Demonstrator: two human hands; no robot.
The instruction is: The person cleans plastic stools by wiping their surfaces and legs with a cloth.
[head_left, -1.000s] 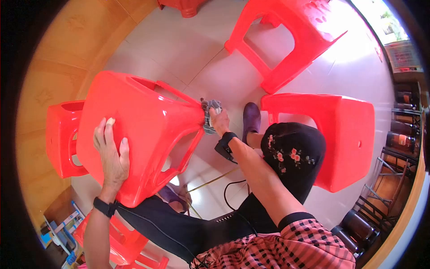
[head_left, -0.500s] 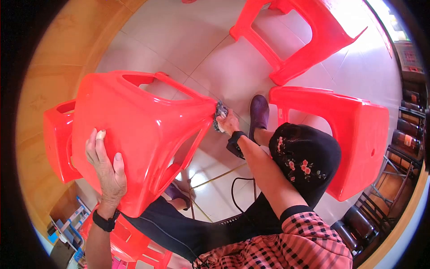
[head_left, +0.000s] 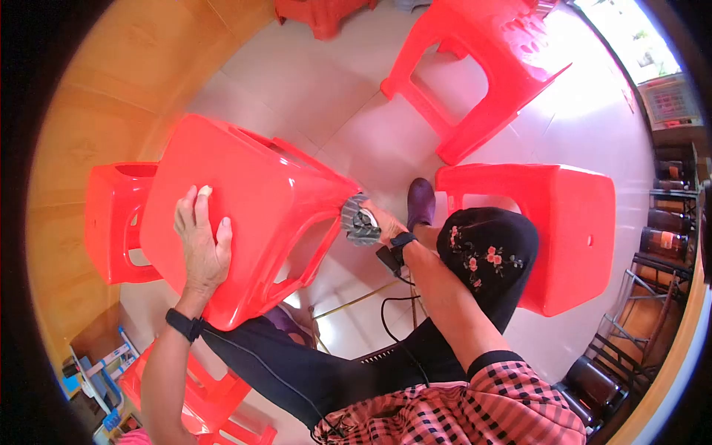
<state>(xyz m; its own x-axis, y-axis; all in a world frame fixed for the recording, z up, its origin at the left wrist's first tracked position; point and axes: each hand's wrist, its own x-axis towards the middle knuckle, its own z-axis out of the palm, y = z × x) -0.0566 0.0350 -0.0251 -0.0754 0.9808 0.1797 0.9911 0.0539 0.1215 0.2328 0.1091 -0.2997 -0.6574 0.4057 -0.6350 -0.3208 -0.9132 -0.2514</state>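
Observation:
A red plastic stool (head_left: 245,200) is tilted on its side in front of me, its seat facing left and its legs pointing right. My left hand (head_left: 204,241) lies on the seat with its fingers spread. My right hand (head_left: 382,221) grips a grey striped cloth (head_left: 359,219) and presses it against the end of a stool leg. Part of the cloth is bunched, and the fingers beneath it are partly hidden.
Another red stool (head_left: 575,237) lies to the right beside my knee. A further stool (head_left: 475,81) is at the upper right, and one (head_left: 122,222) stands by the wooden panel at left. Dark jars (head_left: 664,241) sit on racks along the right. A black cable (head_left: 384,311) hangs near my legs.
My right hand and the cloth have shifted slightly down and left at the leg's end. The view has moved, so the stool and my left hand appear farther right.

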